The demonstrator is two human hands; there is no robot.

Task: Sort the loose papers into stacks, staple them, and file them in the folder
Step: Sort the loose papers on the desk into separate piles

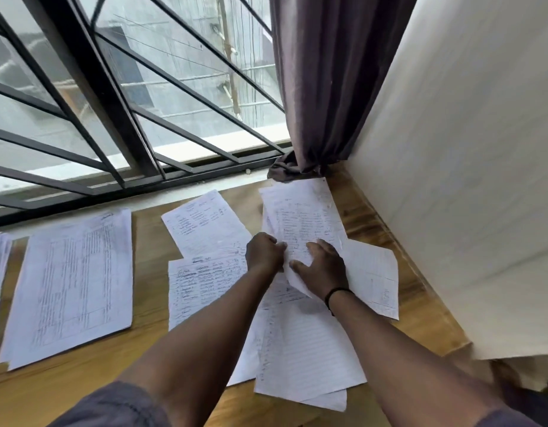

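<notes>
Currently both hands on handwritten sheet near curtain: left hand pinches its left edge, right hand lies flat on it. Sorted stack well left of curtain.

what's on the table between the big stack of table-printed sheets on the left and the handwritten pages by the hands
In the head view, only a bare strip of wooden table separates the printed stack from the handwritten pages; nothing lies on it.

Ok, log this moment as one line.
phase: sorting | left hand: grips sheet edge | right hand: flat on sheet | stapling: not yet
</notes>
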